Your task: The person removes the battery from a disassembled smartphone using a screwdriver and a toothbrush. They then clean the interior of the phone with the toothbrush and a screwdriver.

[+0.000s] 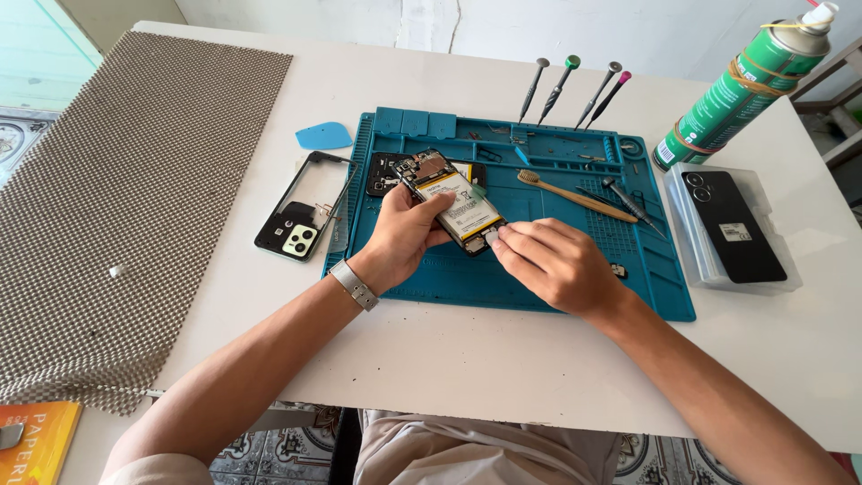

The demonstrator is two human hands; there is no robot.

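At far left a grey woven anti-slip mat [135,198] covers the white table [467,359], with the corner of an orange book [36,440] at the lower edge. Next come a blue triangular pry pick [323,136] and a black phone rear frame [301,211] with its camera block, lying just beside the blue silicone repair mat [539,287]. Over the mat's left half, the left hand [404,235], a metal watch band [353,284] on its wrist, holds an opened smartphone [449,199] tilted above the mat, fingers wrapped beneath and thumb on the exposed battery. The right hand [557,262] meets the phone's lower end, thumb and forefinger pinched narrowly on a small part there; what they hold is too small to tell. Behind the phone lies a further black phone part [384,172]. To the right on the mat rest a wooden-handled brush [575,195] and a dark screwdriver [628,202]. Four precision screwdrivers [575,90] lie on the table beyond the mat. At far right stand a green spray can [741,90] and a black phone back cover [732,224] on a clear tray [691,233].
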